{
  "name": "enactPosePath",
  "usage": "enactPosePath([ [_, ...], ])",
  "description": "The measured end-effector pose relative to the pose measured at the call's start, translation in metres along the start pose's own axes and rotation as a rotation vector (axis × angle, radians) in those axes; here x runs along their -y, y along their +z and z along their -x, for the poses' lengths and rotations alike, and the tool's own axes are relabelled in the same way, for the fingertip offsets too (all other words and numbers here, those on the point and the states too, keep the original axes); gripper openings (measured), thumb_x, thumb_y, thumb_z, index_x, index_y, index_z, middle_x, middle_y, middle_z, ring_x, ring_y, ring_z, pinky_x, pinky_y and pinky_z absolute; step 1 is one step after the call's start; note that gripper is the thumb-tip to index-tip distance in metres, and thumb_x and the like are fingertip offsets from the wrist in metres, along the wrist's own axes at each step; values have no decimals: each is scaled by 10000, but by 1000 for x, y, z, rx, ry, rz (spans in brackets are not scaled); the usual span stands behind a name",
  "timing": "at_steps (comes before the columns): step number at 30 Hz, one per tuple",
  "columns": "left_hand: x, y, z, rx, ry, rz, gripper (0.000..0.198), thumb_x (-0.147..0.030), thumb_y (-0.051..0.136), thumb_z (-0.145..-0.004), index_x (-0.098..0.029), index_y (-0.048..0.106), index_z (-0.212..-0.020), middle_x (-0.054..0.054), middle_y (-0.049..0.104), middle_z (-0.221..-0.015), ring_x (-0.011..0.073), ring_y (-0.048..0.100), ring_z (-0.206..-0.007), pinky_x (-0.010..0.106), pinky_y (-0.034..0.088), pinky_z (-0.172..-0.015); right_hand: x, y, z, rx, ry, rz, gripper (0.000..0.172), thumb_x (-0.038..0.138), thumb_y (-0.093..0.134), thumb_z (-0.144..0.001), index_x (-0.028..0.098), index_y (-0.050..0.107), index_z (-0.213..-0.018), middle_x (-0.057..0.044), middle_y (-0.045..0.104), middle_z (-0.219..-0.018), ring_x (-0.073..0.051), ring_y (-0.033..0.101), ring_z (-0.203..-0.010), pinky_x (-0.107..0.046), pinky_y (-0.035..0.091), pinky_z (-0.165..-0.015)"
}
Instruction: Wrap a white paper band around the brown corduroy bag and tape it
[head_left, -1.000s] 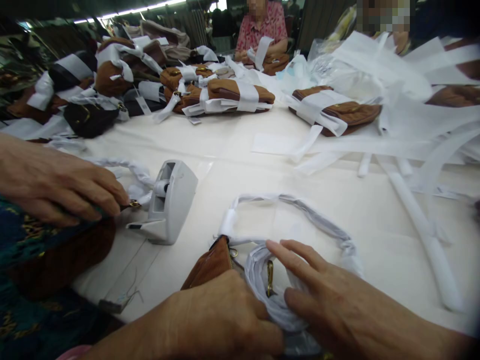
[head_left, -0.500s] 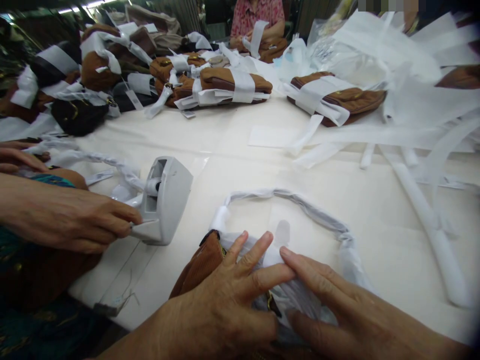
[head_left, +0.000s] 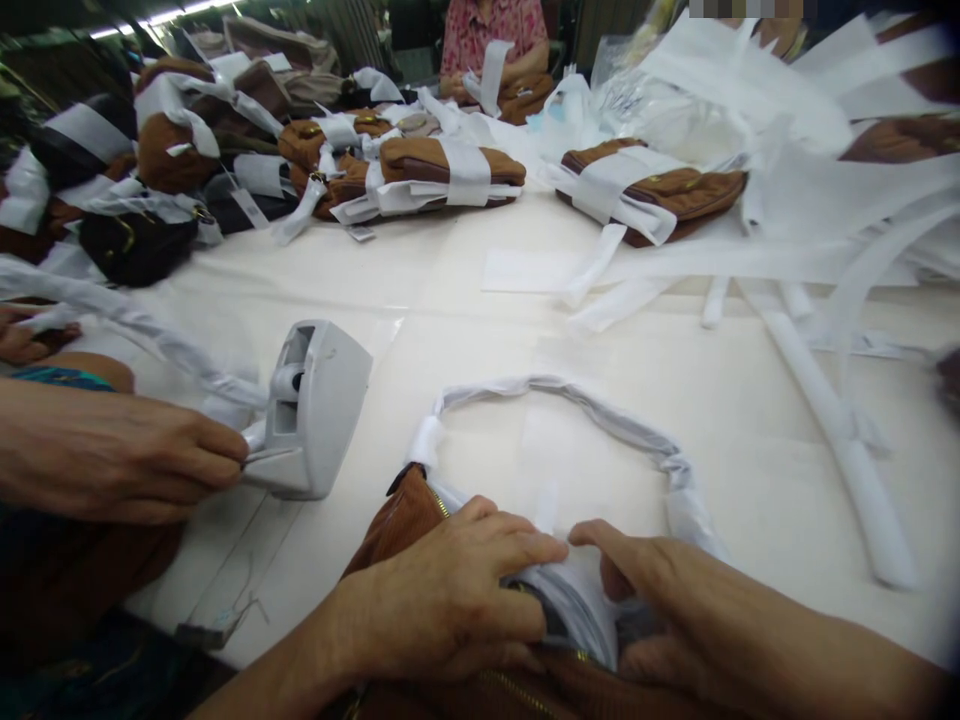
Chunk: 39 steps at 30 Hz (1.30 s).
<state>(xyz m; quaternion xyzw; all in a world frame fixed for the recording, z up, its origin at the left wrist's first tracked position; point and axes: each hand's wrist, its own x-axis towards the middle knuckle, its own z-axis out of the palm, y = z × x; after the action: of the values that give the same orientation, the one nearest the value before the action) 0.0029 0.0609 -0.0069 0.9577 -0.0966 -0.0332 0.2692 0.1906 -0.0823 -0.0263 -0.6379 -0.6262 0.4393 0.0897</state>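
A brown corduroy handbag (head_left: pixel 401 520) lies at the table's near edge, its brass zipper open. Its strap (head_left: pixel 551 385), wrapped in white tissue, arches away over the tabletop. White, partly see-through packing (head_left: pixel 581 600) fills the bag's mouth. My left hand (head_left: pixel 465 590) is closed over the left side of the opening, its fingers bent and the thumb hidden inside. Opposite it, my right hand (head_left: pixel 660 590) reaches into the mouth with curled fingers, gripping the packing at the right side. Some of its fingertips are hidden.
A grey tape dispenser (head_left: pixel 322 410) stands to the left, with a co-worker's hand (head_left: pixel 172 455) at its cutting edge. Wrapped brown bags (head_left: pixel 409 160) are heaped at the back. White strips (head_left: pixel 840 430) and sheets cover the right side. Another person (head_left: pixel 495 50) sits across the table.
My fingers, spread over the opening before, have bent and sunk into the bag's mouth. More of the zipper shows. At the dispenser, the co-worker's hand has moved slightly left.
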Motion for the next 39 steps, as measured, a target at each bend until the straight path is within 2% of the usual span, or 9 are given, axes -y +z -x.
enactPosePath([
  [3, -1, 1, 1, -13, 0, -2, 158, -322, 539, -829, -182, 566, -760, 49, 458, -1281, 221, 446, -1124, 396, 331, -925, 6, -1, -11, 117, 143, 170, 395, 171, 612, -542, 147, 557, -932, -77, 652, -805, -254, 620, -700, -323, 471, -606],
  [8, -1, 1, 4, -30, 15, 41, 128, -290, 540, -823, -180, 564, -762, 56, 448, -1292, 227, 426, -1150, 411, 321, -957, 9, 4, -23, 164, 107, 259, 276, 136, 517, -647, 167, 609, -906, -102, 670, -849, -272, 635, -790, -322, 448, -645],
  [14, -2, -8, 2, 5, 87, 215, 179, -299, 507, -849, -158, 544, -745, 84, 506, -1233, 208, 448, -1146, 364, 336, -980, 15, 5, -34, 198, 108, 375, 183, 211, 543, -675, 170, 684, -784, -119, 680, -744, -295, 646, -699, -322, 437, -562],
  [18, -5, -8, -8, 111, 141, 435, 114, -251, 487, -857, -167, 544, -805, 57, 640, -996, 152, 569, -981, 261, 415, -906, 15, 3, -37, 153, 144, 307, 179, 261, 553, -666, 187, 695, -746, -89, 680, -712, -250, 641, -686, -273, 404, -530],
  [22, -5, 2, -15, 192, -8, 299, 105, -268, 531, -827, -171, 561, -857, 48, 632, -968, 173, 586, -922, 287, 443, -852, 13, 2, -33, 135, 156, 283, 185, 244, 509, -700, 200, 688, -714, -62, 677, -692, -206, 623, -646, -245, 344, -500],
  [26, -11, 4, -4, 79, -29, 135, 152, -314, 601, -785, -171, 567, -825, 58, 513, -1186, 213, 455, -1116, 336, 354, -965, 15, -3, -22, 44, 138, 304, 155, 254, 513, -733, 189, 654, -723, -61, 660, -684, -197, 598, -626, -248, 315, -513],
  [29, -19, -2, 7, 30, -97, 72, 193, -360, 558, -816, -174, 550, -765, 41, 531, -1094, 180, 496, -988, 289, 403, -846, 23, -9, -16, -120, 114, 246, 205, 277, 441, -824, 191, 595, -720, -36, 621, -646, -157, 558, -582, -246, 326, -541],
  [35, -24, -15, 2, 266, -167, 110, 166, -291, 612, -777, -174, 535, -866, 13, 630, -840, 159, 577, -748, 230, 400, -597, 35, -7, -23, -18, 41, 101, 212, 313, 435, -842, 197, 600, -776, -40, 628, -736, -162, 566, -652, -250, 346, -569],
  [39, -20, -18, -11, 443, -127, 50, 252, -306, 665, -687, -169, 578, -879, -4, 622, -644, 174, 570, -550, 244, 317, -431, 39, -6, -33, 129, 97, 60, 205, 371, 552, -714, 233, 613, -853, -22, 633, -683, -188, 572, -612, -248, 323, -508],
])
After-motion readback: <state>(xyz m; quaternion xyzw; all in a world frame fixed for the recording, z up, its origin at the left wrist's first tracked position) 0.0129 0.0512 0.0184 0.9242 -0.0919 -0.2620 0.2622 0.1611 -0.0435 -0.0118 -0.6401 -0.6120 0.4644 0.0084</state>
